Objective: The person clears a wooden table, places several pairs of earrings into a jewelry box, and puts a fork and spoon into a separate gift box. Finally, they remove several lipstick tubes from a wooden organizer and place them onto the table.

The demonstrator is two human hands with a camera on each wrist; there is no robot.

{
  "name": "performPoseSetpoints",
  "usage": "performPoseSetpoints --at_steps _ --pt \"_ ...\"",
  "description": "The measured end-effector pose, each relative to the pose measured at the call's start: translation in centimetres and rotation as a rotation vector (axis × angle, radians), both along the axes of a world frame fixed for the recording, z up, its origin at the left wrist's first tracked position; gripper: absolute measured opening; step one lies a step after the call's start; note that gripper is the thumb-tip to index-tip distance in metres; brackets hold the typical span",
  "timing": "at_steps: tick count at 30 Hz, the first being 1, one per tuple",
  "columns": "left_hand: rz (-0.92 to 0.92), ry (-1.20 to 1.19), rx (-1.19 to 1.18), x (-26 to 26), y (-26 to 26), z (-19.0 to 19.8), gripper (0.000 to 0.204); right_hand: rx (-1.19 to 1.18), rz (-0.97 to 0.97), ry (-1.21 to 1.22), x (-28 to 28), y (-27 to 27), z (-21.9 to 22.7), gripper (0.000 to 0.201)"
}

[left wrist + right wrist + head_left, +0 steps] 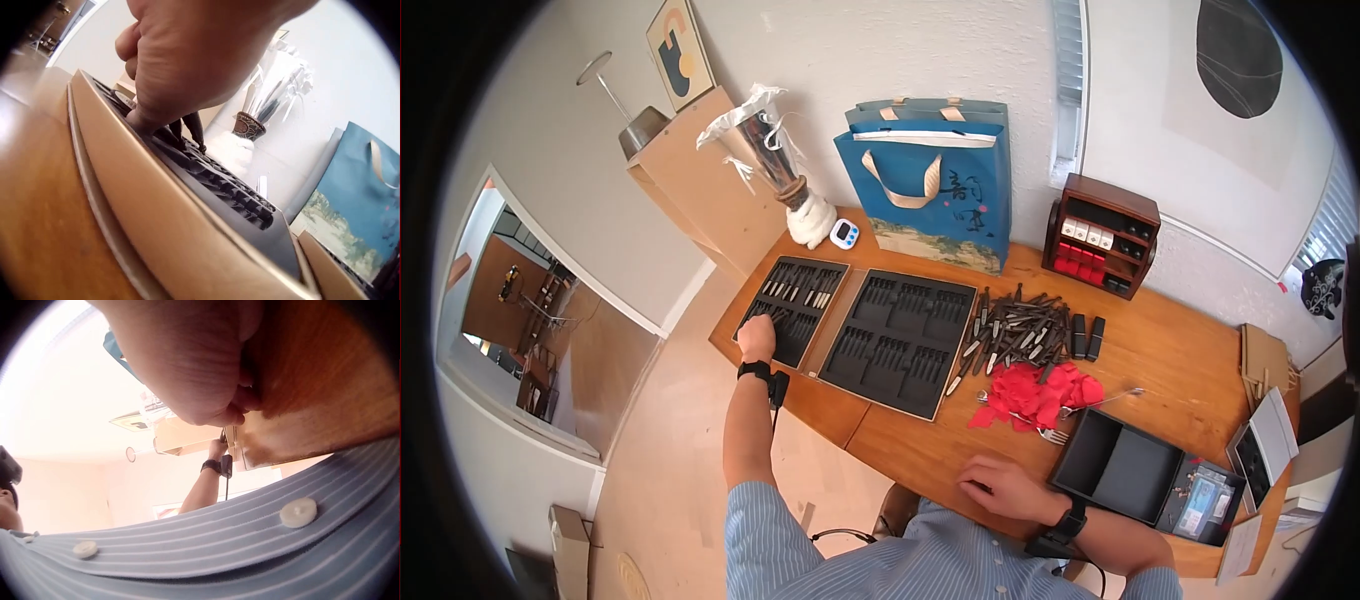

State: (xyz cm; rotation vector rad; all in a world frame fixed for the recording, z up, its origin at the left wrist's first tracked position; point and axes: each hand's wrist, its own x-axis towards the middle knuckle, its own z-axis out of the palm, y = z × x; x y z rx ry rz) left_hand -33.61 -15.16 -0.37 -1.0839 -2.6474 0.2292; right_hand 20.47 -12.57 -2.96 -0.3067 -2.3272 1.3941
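My left hand (757,340) is over the near left part of the smaller black slotted tray (808,305). In the left wrist view the hand (194,56) pinches dark slender pieces (195,128), their ends pointing down at the slots; its fingertips are mostly hidden. Several pieces with light ends (785,290) lie in the tray's far slots. Beside it is a larger black slotted tray (900,340). My right hand (1007,490) rests on the table's near edge, fingers loosely bent, holding nothing visible; the right wrist view shows it (194,362) from below.
Right of the trays lie a heap of dark-handled pieces (1025,330), red scraps (1040,395) and a black open box (1120,465). Behind stand a blue bag (940,200), a wooden rack (1102,238), a small timer (844,234) and a wrapped vase (770,150).
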Motion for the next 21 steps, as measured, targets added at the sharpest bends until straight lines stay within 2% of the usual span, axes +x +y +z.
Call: performPoseSetpoints --at_steps 6,7,8,9,12,16,19,20,21 --pt "-0.037 0.043 0.024 -0.9 -0.8 -0.3 0.024 0.007 -0.008 -0.026 0.0 -0.4 0.2 0.014" --pt "-0.116 0.056 0.103 -1.1 -1.1 -0.7 0.023 0.027 0.020 -0.021 0.1 -0.1 0.0 0.015" --pt "-0.111 0.050 0.127 -2.0 -1.2 -1.7 0.022 0.018 -0.040 -0.024 0.2 0.0 -0.2 0.015" --pt "-0.095 0.064 0.136 -1.7 -1.3 -1.6 0.022 -0.001 -0.012 -0.010 0.1 -0.2 -0.4 0.015" --pt "-0.092 0.127 0.198 -1.7 -1.9 -2.1 0.008 -0.022 0.009 0.021 0.0 -0.4 -0.8 0.015" --pt "0.095 0.058 0.307 0.4 -1.0 -0.7 0.015 -0.020 0.025 0.031 0.0 -0.4 -0.9 0.016" --pt "-0.034 0.031 0.434 1.8 0.3 -0.4 0.018 -0.003 0.039 0.029 0.0 -0.3 -0.9 0.017" --pt "-0.040 0.030 0.431 3.6 0.8 0.4 0.018 -0.006 0.033 0.029 0.0 -0.3 -0.9 0.017" --pt "-0.185 -0.057 0.469 7.0 1.9 2.0 0.019 -0.005 0.038 0.028 0.0 -0.3 -0.8 0.017"
